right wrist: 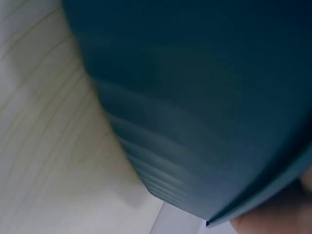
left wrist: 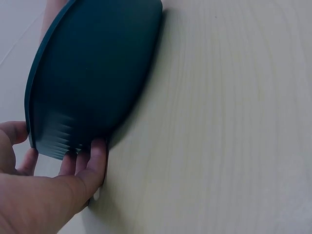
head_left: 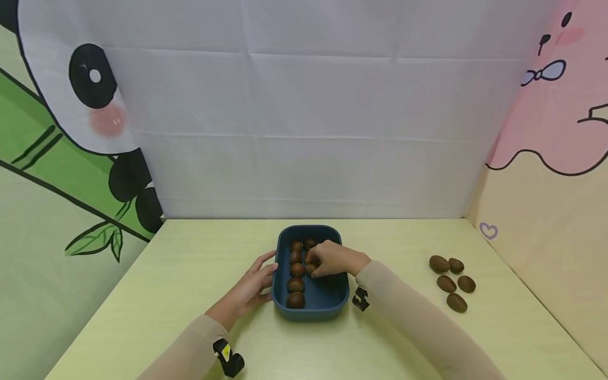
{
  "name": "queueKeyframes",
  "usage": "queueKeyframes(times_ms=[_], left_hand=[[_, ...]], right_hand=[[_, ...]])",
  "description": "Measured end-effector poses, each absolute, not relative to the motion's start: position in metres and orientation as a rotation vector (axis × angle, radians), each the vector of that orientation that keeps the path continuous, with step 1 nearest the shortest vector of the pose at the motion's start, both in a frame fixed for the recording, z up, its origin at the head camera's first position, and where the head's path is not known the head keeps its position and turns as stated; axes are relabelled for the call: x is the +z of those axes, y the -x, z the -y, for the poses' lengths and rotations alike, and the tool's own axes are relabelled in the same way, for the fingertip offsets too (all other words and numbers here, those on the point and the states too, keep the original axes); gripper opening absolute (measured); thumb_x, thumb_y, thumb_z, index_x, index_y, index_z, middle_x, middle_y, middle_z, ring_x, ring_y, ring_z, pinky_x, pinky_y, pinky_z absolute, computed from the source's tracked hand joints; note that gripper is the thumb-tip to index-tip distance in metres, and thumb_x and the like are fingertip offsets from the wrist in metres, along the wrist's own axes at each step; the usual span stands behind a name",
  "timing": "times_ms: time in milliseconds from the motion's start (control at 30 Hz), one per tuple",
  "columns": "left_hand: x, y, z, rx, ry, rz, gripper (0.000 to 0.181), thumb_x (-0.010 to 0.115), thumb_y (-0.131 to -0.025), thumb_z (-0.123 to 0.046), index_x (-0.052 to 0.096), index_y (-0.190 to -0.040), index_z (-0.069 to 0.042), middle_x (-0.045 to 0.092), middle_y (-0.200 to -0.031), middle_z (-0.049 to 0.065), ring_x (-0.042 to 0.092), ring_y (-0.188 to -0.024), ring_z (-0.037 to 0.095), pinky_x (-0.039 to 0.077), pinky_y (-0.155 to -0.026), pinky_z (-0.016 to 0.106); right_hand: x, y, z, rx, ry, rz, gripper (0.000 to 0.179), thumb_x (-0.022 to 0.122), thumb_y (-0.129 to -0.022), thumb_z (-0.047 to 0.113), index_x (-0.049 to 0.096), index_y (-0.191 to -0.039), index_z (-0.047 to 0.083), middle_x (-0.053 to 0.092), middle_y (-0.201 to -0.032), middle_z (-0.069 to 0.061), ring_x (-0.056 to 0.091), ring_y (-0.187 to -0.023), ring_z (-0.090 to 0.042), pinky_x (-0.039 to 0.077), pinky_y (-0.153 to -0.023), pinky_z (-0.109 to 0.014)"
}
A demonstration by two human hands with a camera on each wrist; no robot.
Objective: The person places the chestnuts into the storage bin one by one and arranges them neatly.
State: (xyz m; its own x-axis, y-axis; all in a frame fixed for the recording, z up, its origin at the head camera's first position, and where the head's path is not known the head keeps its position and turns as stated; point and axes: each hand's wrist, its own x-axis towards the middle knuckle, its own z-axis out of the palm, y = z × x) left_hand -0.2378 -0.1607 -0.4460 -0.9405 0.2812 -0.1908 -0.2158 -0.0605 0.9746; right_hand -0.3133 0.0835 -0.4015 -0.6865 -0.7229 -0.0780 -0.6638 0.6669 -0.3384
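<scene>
A blue rectangular box [head_left: 325, 301] stands on the table, holding brown chestnuts. One line of chestnuts [head_left: 295, 285] runs along its left side, and another chestnut [head_left: 310, 243] lies at the far end of the right side. My right hand [head_left: 334, 257] reaches over the right wall, thumb and fingers pinching a chestnut [head_left: 311, 268] inside the box; the fingers partly cover it. Against the outside of the left wall my left hand [head_left: 249, 285] rests its spread fingertips. In the left wrist view its fingers [left wrist: 97, 158] touch the box wall [left wrist: 92, 73].
Several loose chestnuts [head_left: 446, 284] lie in a group on the right part of the table [head_left: 394, 237]. A white backdrop [head_left: 304, 158] rises behind the table, with printed side panels left and right. Both wrists wear small black cameras.
</scene>
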Motion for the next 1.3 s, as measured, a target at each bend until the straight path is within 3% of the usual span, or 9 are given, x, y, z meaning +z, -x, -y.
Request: queueKeyframes(times_ms=[800,1100,1300], left_hand=[[-0.448,0.240,0.162,2.077,-0.060,-1.880,0.060,0.050,-0.106,-0.035,0.023,-0.158,-0.025,0.054,-0.139,0.022,0.058,-0.122,0.029,0.050,-0.089,0.045],[-0.450,0.240,0.162,2.082,-0.066,-1.867,0.060,0.050,-0.106,-0.035,0.022,-0.158,-0.025,0.054,-0.139,0.022,0.058,-0.122,0.029,0.050,-0.089,0.044],[-0.449,0.240,0.161,2.086,-0.073,-1.867,0.060,0.050,-0.106,-0.034,0.022,-0.158,-0.024,0.054,-0.139,0.022,0.058,-0.122,0.029,0.050,-0.089,0.045]], right_hand=[[-0.399,0.315,-0.085,-0.477,1.099,-2.695,0.030,0.080,-0.088,0.022,0.073,-0.114,0.012,0.070,-0.109,0.002,0.063,-0.094,-0.012,0.051,-0.081,-0.029],[-0.381,0.307,-0.102,-0.663,1.143,-2.616,0.031,0.074,-0.092,0.017,0.070,-0.120,0.004,0.070,-0.116,-0.009,0.067,-0.103,-0.024,0.053,-0.084,-0.034],[-0.364,0.295,-0.127,-0.663,1.146,-2.651,0.031,0.072,-0.094,0.015,0.067,-0.123,0.007,0.068,-0.122,-0.007,0.068,-0.096,-0.016,0.053,-0.081,-0.028]])
